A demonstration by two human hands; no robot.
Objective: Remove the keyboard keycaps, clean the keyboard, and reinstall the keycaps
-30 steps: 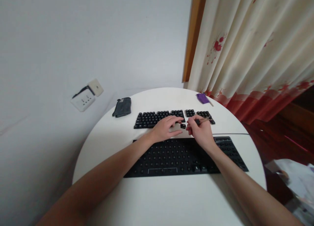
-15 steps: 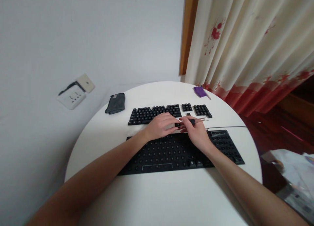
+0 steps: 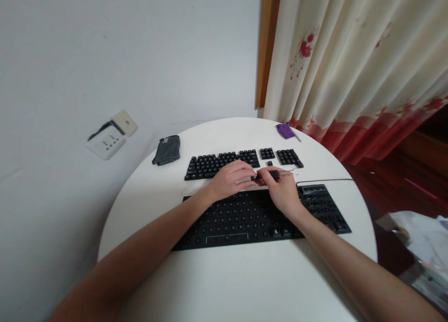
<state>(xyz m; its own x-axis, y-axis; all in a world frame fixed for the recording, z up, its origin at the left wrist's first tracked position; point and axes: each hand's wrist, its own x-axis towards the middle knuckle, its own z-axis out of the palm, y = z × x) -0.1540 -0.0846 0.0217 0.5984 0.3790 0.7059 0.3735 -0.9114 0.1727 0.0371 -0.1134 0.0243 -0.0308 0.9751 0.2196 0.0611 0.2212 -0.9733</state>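
My right hand [image 3: 283, 191] is closed around the black handle of a wire keycap puller [image 3: 274, 174]; thin wire prongs stick out to the right. My left hand [image 3: 231, 181] pinches a small black keycap [image 3: 254, 178] at the puller's other end, where fingers hide part of both. Both hands are over the upper edge of a black keyboard [image 3: 231, 219], whose main area shows bare switch stems. Beyond them, removed keycaps [image 3: 203, 165] lie in blocks laid out like a keyboard. One single keycap [image 3: 269, 163] sits apart, just above my right hand.
The round white table [image 3: 224, 284] stands against a wall. A dark zip pouch [image 3: 167, 150] lies at its back left, a purple cloth [image 3: 285, 131] at its back right. The keyboard cable [image 3: 325, 180] runs off the right edge. White bags [image 3: 416, 233] are at the right.
The view has shifted slightly. My hands stay together over the keyboard, the puller tilting a little and the left fingers still pinching the keycap.
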